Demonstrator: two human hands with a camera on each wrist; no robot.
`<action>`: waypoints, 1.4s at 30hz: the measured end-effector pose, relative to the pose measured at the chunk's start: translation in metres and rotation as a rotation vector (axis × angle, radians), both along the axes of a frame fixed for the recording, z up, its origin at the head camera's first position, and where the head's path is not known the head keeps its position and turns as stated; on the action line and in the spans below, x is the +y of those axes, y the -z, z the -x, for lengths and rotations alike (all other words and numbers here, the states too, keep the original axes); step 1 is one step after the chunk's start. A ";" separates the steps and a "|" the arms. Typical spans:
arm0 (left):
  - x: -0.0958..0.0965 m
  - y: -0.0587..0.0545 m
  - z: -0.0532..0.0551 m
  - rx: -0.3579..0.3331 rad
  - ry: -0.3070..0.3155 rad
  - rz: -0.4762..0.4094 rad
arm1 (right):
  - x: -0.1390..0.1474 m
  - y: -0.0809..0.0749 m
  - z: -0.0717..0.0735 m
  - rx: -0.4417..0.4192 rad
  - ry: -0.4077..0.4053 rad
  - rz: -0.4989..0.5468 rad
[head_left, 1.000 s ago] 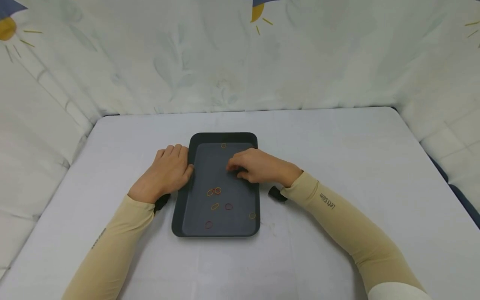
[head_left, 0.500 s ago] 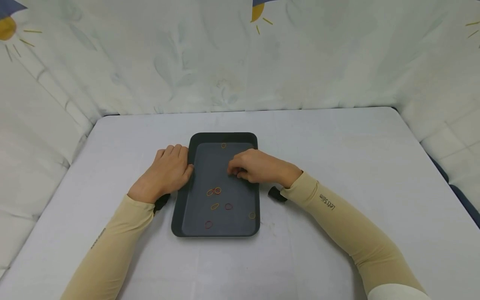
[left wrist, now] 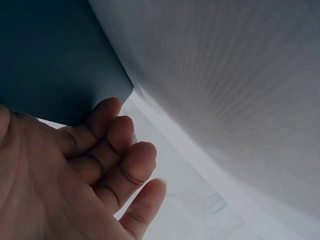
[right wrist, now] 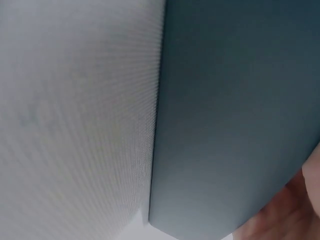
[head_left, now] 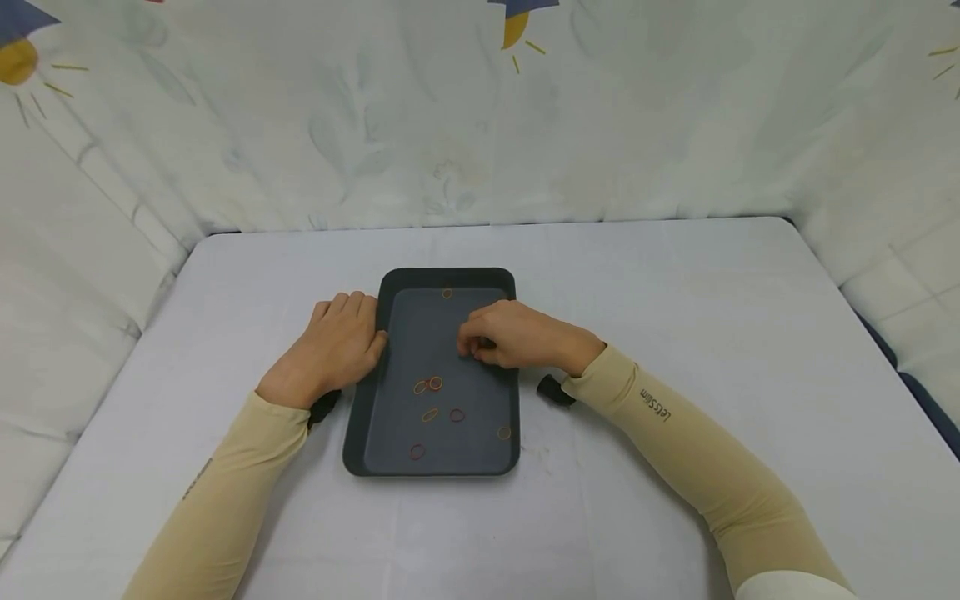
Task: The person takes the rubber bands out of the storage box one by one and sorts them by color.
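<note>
A dark grey baking tray (head_left: 416,329) lies on the white-covered table, with several rubber bands inside it. My left hand (head_left: 337,337) grips its left side, thumb over the rim; in the left wrist view the left-hand fingers (left wrist: 137,162) curl by the tray's outer wall. My right hand (head_left: 506,333) reaches over the right rim, its curled fingertips low at the tray floor. I cannot tell whether they pinch a band. Yellow and red bands (head_left: 435,383) overlap near the middle. A yellow band (head_left: 447,293) lies at the far end, a red band (head_left: 417,452) near the front.
The tray's wall (right wrist: 220,125) stands tall beside the cloth in the right wrist view. A black object (head_left: 553,390) sits at the right wrist, by the beige sleeve (head_left: 652,408). White patterned curtains (head_left: 480,125) hang behind the table (head_left: 675,317).
The right fingers have drawn slightly nearer the thumb and shifted a little right over the tray floor. The left hand and tray have stayed in place.
</note>
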State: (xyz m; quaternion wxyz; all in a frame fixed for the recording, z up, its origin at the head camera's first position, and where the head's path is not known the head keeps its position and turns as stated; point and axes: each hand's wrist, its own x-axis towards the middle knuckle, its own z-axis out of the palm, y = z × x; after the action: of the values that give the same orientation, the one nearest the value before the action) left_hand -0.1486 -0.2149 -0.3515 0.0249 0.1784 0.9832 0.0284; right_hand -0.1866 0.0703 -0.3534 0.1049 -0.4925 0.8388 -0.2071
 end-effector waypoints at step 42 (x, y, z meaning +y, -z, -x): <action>-0.001 0.001 -0.001 0.000 -0.001 -0.016 | 0.009 -0.008 0.001 -0.218 0.059 0.206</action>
State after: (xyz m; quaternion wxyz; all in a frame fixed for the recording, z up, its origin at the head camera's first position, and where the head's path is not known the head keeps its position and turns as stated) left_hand -0.1476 -0.2157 -0.3527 0.0238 0.1782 0.9830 0.0362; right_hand -0.1876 0.0789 -0.3454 0.1381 -0.4503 0.8108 -0.3475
